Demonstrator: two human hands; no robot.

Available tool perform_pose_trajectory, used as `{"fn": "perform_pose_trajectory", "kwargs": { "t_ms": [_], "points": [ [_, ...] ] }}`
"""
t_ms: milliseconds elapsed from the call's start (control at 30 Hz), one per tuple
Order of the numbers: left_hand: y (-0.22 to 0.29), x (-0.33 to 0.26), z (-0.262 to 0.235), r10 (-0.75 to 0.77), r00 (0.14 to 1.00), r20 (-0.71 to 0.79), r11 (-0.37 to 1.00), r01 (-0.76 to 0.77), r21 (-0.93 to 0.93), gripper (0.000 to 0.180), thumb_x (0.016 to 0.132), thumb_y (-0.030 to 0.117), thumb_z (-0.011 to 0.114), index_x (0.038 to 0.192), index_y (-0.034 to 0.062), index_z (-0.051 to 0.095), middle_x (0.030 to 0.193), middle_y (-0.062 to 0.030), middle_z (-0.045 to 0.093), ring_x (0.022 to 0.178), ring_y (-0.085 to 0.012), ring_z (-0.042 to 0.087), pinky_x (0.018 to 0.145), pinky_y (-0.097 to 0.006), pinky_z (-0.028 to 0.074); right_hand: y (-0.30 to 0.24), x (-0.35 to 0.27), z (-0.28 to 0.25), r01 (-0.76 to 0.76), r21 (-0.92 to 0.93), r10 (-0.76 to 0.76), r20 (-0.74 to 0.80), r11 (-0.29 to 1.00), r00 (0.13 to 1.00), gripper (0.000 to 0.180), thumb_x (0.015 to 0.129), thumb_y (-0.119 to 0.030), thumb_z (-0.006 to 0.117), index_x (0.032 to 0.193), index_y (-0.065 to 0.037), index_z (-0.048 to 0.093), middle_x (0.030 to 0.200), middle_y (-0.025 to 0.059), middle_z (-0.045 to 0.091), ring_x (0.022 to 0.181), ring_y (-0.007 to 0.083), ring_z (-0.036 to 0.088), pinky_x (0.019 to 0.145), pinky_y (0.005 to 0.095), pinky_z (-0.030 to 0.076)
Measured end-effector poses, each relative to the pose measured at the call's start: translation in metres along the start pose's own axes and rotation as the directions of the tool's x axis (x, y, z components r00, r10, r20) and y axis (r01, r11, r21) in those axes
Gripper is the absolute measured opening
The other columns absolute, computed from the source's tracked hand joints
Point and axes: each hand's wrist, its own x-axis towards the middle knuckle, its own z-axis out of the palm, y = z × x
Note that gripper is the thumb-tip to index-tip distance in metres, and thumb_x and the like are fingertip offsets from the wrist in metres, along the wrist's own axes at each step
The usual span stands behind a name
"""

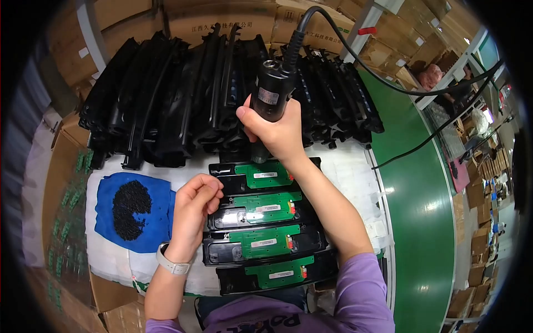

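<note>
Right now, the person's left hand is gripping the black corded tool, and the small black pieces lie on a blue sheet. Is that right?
Not quite: the head view shows the right hand gripping the black corded tool. The small black pieces do lie on a blue sheet.

Four panels (227, 252), each with a circuit board (252, 251) on it, line up from 6 to 12 o'clock on the worktop (355, 172). Taking their middle as centre, a cloth (164, 191) bearing a heap of loose pieces (130, 200) lies at 9. The left hand (194, 200) sits between cloth and panels. Shells (172, 111) stand from 10 to 1, cardboard boxes (216, 16) behind them at 12. A power screwdriver (269, 100), inside the right hand (283, 130), is at 12; its cable (388, 84) runs toward 2. Floor (422, 222) lies at 3.
</note>
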Motion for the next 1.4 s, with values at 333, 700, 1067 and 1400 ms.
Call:
{"fn": "perform_pose_trajectory", "kwargs": {
  "t_ms": [333, 700, 1067, 1400],
  "points": [
    [-0.004, -0.005, 0.005, -0.018, 0.995, 0.097, 0.975, -0.004, 0.221, 0.017, 0.09, 0.012, 0.056, 0.092, -0.0022, 0.063, 0.076, -0.0043, 0.062, 0.055, -0.0032, 0.044, 0.05, -0.016, 0.033, -0.024, -0.013, -0.012, 0.022, 0.148, -0.03, 0.053, 0.989, 0.998, 0.023, 0.075, -0.008, 0.066, 0.093, 0.0, 0.054, 0.057, 0.0041, 0.053, 0.044, 0.0106, 0.05, 0.042, 0.0219, 0.037],
    [0.002, 0.002, -0.003, 0.107, 0.994, -0.015, 0.971, -0.101, 0.215, 0.018, 0.091, 0.016, 0.054, 0.089, -0.0007, 0.062, 0.071, -0.0013, 0.058, 0.052, -0.0034, 0.042, 0.048, -0.017, 0.03, -0.048, -0.018, -0.022, 0.003, 0.216, -0.018, 0.069, 0.976, 0.997, 0.026, 0.079, -0.016, 0.06, 0.095, 0.0, 0.047, 0.056, 0.0044, 0.046, 0.042, 0.0124, 0.042, 0.046, 0.0277, 0.037],
    [0.018, 0.011, -0.032, 0.031, 0.982, 0.187, 0.908, -0.106, 0.406, 0.014, 0.089, 0.014, 0.057, 0.086, 0.0017, 0.065, 0.066, 0.0035, 0.057, 0.055, -0.0012, 0.044, 0.047, -0.016, 0.033, -0.055, -0.036, -0.014, -0.011, 0.173, -0.009, 0.114, 0.985, 0.993, 0.028, 0.077, -0.017, 0.06, 0.096, -0.002, 0.045, 0.058, 0.0025, 0.042, 0.043, 0.0117, 0.038, 0.044, 0.0263, 0.034],
    [0.007, -0.012, 0.001, -0.07, 0.943, 0.326, 0.968, -0.014, 0.249, 0.018, 0.091, 0.011, 0.054, 0.093, -0.0043, 0.064, 0.075, -0.007, 0.064, 0.05, -0.0044, 0.043, 0.047, -0.017, 0.034, -0.062, -0.042, -0.016, 0.038, 0.727, -0.218, 0.156, 0.685, 0.963, 0.03, 0.087, -0.03, 0.052, 0.102, -0.005, 0.046, 0.06, 0.0027, 0.046, 0.045, 0.0133, 0.043, 0.053, 0.0312, 0.042]
  ]
}}
